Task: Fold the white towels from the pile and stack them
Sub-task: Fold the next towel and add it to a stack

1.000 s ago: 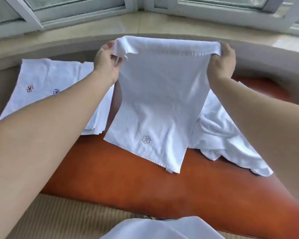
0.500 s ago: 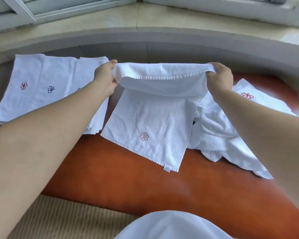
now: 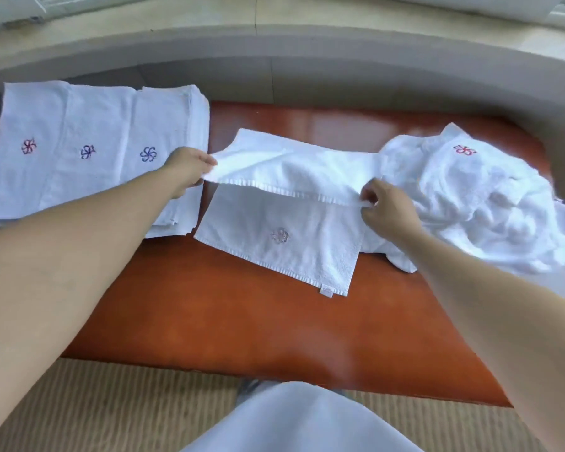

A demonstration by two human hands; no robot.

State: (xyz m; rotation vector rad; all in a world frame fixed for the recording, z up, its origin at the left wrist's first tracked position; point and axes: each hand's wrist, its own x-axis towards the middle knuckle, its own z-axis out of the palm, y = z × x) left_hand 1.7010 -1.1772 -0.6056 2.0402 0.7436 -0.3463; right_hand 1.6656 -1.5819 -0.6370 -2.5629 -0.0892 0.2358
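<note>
White terry, the towel (image 3: 284, 223) you are folding lies near the middle of the orange-brown table (image 3: 242, 321), its far part doubled over toward you so the hemmed fold edge runs across it from left to right. Your left hand (image 3: 186, 168) pinches the left end of that folded edge, thumb on top, fingers curled under the cloth. Your right hand (image 3: 385, 203) pinches the right end of the same edge between thumb and fingertips, lifting it a little off the layer below. The near hem of the towel sits slanted, its tagged corner pointing toward you, with a pale embroidered flower on the lower layer.

Left of the towel, just beside it and slightly under your left wrist, rests the stack of folded towels (image 3: 88, 151), three flowers showing in a row; its left part overhangs the table's edge. Right of the towel, touching it behind your right hand, the unfolded pile (image 3: 477, 197) is heaped up to the table's right edge. Nearer you than the towel, the table is bare polished surface down to its front edge.
</note>
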